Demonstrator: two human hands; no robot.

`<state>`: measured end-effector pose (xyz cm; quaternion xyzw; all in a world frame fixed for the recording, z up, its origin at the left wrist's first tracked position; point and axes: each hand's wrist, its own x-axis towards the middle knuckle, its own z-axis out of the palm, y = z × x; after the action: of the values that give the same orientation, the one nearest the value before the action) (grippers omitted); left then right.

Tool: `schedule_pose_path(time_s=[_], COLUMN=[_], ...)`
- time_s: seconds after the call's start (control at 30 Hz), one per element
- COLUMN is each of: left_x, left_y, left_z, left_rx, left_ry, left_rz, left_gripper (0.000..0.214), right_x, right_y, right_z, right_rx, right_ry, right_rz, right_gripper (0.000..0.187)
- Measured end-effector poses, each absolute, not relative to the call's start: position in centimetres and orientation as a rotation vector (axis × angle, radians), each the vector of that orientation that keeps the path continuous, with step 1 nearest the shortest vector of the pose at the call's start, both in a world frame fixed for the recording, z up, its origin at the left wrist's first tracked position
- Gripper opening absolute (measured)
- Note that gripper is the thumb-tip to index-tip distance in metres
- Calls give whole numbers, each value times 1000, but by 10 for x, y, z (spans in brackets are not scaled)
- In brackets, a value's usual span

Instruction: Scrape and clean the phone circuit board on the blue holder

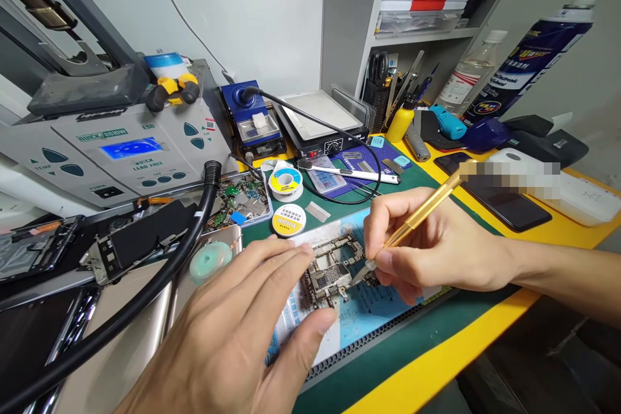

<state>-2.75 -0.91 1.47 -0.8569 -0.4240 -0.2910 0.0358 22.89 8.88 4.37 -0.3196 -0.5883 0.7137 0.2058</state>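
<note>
Left hand (228, 330) lies open, fingers (286, 259) spread wide just beside a silver-grey circuit board (332, 268), probably a phone logic board, sitting on a blue-and-white printed mat (310, 336). Right hand (431, 246) pinches a slim gold metal pen-style tool (420, 223) narrowly, its tip on the board.

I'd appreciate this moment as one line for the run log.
left hand: at logic board edge | right hand: holding gold-handled blade to board

Logic board (334, 268) on repair mat (359, 330); solder spools (286, 183) behind; hot-air station (130, 149) left.
</note>
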Motion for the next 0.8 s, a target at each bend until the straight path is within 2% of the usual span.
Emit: schedule_pose_path(time_s=[0.8], left_x=[-25], left_y=[-9], left_z=[17], left_rx=[-2619], left_ry=[-1325], left_rz=[-900], left_gripper=[36], right_x=[226], right_y=[93], right_z=[43], right_rx=[-795], right_ry=[-1505], right_rz=[2048], right_gripper=[11])
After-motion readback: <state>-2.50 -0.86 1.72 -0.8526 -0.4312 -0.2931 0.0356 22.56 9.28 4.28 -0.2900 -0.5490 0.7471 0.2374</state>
